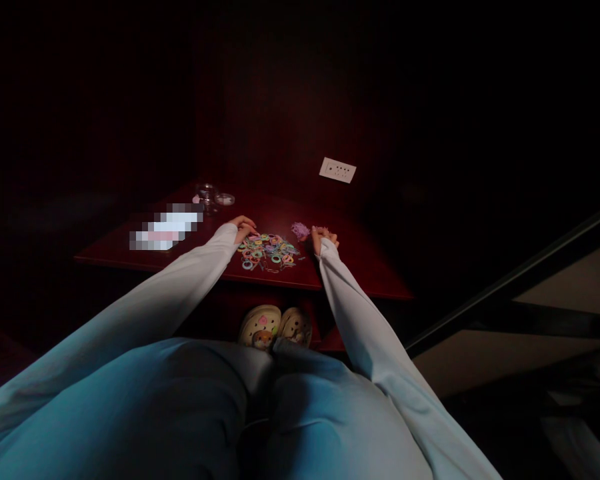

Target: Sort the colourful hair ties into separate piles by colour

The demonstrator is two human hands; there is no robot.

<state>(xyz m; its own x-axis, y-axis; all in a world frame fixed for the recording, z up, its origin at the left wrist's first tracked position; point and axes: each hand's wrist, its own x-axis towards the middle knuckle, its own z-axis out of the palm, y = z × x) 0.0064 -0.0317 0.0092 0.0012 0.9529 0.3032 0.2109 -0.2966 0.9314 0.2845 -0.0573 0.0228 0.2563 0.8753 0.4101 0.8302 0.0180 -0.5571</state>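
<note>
A loose pile of small coloured hair ties (pixel 271 252), with several clips or pins among them, lies near the front of the dark red table. At the pile's upper left edge rests my left hand (pixel 243 227), fingers apart and slightly bent, with nothing visibly held. My right hand (pixel 324 238) is to the right of the pile, its fingers curled together; what is in them, if anything, is too small to make out. Just left of those fingers sits a small purple heap of thin bands (pixel 300 230), close to or touching them.
A clear jar (pixel 207 195) and a round clear lid (pixel 225 199) stand at the back left. Nearer is a bright, blurred-out phone-like rectangle (pixel 167 229). A white socket plate (pixel 338 170) is on the back wall. Beneath the table edge (pixel 300 286) are clogs (pixel 261 327).
</note>
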